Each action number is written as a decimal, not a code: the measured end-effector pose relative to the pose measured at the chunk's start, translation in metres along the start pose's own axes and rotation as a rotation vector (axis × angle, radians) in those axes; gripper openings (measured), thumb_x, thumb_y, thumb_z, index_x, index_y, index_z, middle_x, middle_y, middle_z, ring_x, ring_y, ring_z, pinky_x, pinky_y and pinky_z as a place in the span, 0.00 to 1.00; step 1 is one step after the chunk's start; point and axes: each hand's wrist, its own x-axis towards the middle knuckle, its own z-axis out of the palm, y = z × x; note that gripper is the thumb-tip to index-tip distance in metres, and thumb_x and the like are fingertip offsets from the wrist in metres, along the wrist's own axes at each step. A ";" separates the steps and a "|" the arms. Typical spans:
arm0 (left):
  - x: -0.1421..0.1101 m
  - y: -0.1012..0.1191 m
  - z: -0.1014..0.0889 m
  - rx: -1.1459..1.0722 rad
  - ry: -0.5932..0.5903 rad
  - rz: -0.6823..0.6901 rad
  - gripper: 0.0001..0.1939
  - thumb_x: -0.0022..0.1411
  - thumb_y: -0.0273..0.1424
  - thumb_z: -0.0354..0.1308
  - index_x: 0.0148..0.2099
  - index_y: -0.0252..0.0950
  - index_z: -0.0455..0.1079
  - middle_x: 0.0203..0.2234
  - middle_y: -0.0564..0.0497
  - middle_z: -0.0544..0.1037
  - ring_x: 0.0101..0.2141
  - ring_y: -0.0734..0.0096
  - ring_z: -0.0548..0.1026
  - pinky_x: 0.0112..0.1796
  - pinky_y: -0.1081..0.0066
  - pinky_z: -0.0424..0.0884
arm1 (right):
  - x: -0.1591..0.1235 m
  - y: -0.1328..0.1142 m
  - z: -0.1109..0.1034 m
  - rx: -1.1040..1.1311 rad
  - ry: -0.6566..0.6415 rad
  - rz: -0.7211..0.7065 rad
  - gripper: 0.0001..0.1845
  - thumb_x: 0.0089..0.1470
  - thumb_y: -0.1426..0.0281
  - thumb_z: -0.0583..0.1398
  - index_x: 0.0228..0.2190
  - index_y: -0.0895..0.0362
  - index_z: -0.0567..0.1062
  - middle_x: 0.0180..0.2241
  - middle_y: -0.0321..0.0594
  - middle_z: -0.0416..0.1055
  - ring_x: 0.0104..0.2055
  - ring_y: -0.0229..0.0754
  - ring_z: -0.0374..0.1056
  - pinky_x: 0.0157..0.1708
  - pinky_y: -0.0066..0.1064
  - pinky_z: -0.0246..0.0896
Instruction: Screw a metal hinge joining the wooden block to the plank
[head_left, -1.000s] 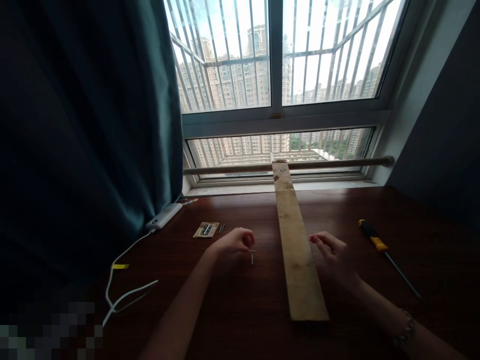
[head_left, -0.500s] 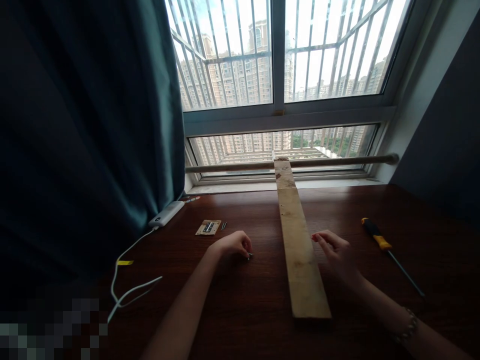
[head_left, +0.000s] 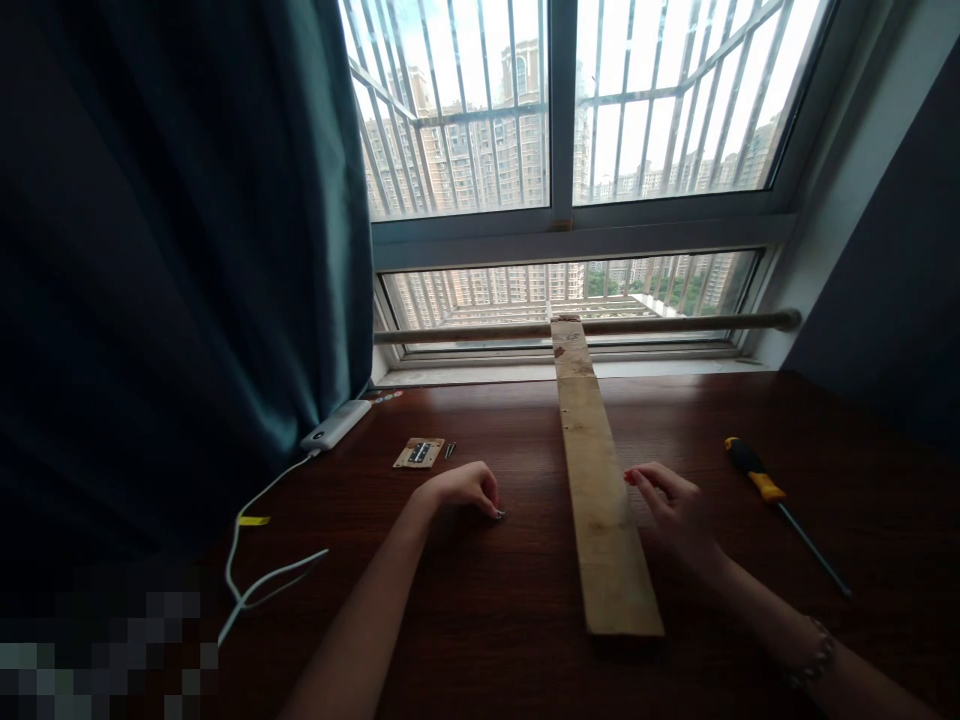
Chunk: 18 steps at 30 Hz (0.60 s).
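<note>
Firstly, my left hand [head_left: 466, 485], fingers pinched on one small metal piece [head_left: 500, 515], sat low over the tabletop [head_left: 495, 610]; next, one wooden plank [head_left: 604, 490] lay between both hands; lastly, my right hand [head_left: 673, 505], fingers drawn together (holding what, if anything, I couldn't tell), was just beside it.

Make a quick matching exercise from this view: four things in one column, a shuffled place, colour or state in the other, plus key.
Things:
1. Left hand
2. Wooden board
3. Screwdriver
4. White device

Descriptions:
A. Black and yellow handle
B. Beside the dark blue curtain
C. Small metal piece at its fingertips
D. Pale tan, long and flat

Pairs: 1-C, 2-D, 3-A, 4-B
</note>
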 end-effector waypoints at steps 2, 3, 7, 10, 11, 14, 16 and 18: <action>-0.002 0.001 -0.001 -0.005 -0.011 0.017 0.17 0.37 0.40 0.66 0.29 0.33 0.75 0.22 0.51 0.75 0.24 0.73 0.68 0.27 0.74 0.61 | 0.000 -0.001 0.000 -0.003 0.001 0.001 0.11 0.55 0.63 0.55 0.28 0.56 0.73 0.29 0.39 0.72 0.33 0.42 0.68 0.34 0.31 0.60; -0.002 0.001 -0.001 -0.006 -0.022 0.017 0.17 0.37 0.40 0.66 0.28 0.33 0.75 0.22 0.51 0.75 0.23 0.73 0.68 0.26 0.73 0.61 | 0.001 -0.002 0.000 -0.004 0.001 0.001 0.11 0.55 0.63 0.55 0.28 0.56 0.73 0.29 0.39 0.72 0.33 0.42 0.68 0.34 0.31 0.60; -0.003 0.002 -0.001 0.021 -0.045 -0.022 0.15 0.37 0.38 0.66 0.28 0.33 0.75 0.22 0.51 0.75 0.23 0.73 0.68 0.27 0.73 0.61 | 0.002 -0.002 0.000 -0.001 0.001 0.002 0.12 0.55 0.63 0.54 0.28 0.56 0.73 0.29 0.40 0.72 0.33 0.43 0.68 0.34 0.32 0.60; -0.005 0.005 -0.001 0.026 -0.032 -0.055 0.14 0.37 0.37 0.66 0.27 0.33 0.75 0.21 0.51 0.75 0.24 0.73 0.68 0.27 0.73 0.61 | 0.001 -0.002 0.000 0.002 0.006 0.005 0.12 0.55 0.62 0.54 0.28 0.56 0.73 0.29 0.40 0.72 0.33 0.43 0.68 0.34 0.32 0.60; -0.008 0.008 -0.002 0.006 -0.025 -0.049 0.14 0.38 0.38 0.65 0.27 0.33 0.75 0.21 0.51 0.74 0.24 0.73 0.68 0.27 0.73 0.61 | 0.000 -0.002 0.000 0.005 0.009 0.007 0.12 0.55 0.62 0.54 0.28 0.56 0.73 0.29 0.40 0.72 0.33 0.43 0.68 0.34 0.32 0.60; -0.017 0.027 -0.008 -0.127 0.036 0.069 0.15 0.40 0.39 0.65 0.28 0.32 0.75 0.23 0.51 0.73 0.26 0.73 0.68 0.28 0.73 0.61 | -0.001 -0.010 0.001 0.026 0.005 0.019 0.12 0.55 0.63 0.54 0.28 0.56 0.73 0.29 0.40 0.72 0.33 0.43 0.67 0.34 0.32 0.60; -0.022 0.046 -0.008 -0.269 0.136 0.182 0.14 0.42 0.39 0.64 0.27 0.32 0.74 0.25 0.51 0.73 0.28 0.73 0.67 0.31 0.74 0.61 | -0.003 -0.019 0.001 0.067 -0.015 0.033 0.12 0.55 0.63 0.55 0.28 0.56 0.73 0.29 0.40 0.71 0.33 0.42 0.67 0.33 0.31 0.60; -0.020 0.069 -0.001 -0.458 0.255 0.250 0.14 0.42 0.38 0.64 0.26 0.31 0.73 0.26 0.51 0.72 0.29 0.74 0.67 0.34 0.74 0.61 | -0.005 -0.029 0.003 0.132 -0.050 0.058 0.12 0.54 0.63 0.55 0.27 0.57 0.74 0.28 0.40 0.71 0.32 0.41 0.67 0.32 0.30 0.60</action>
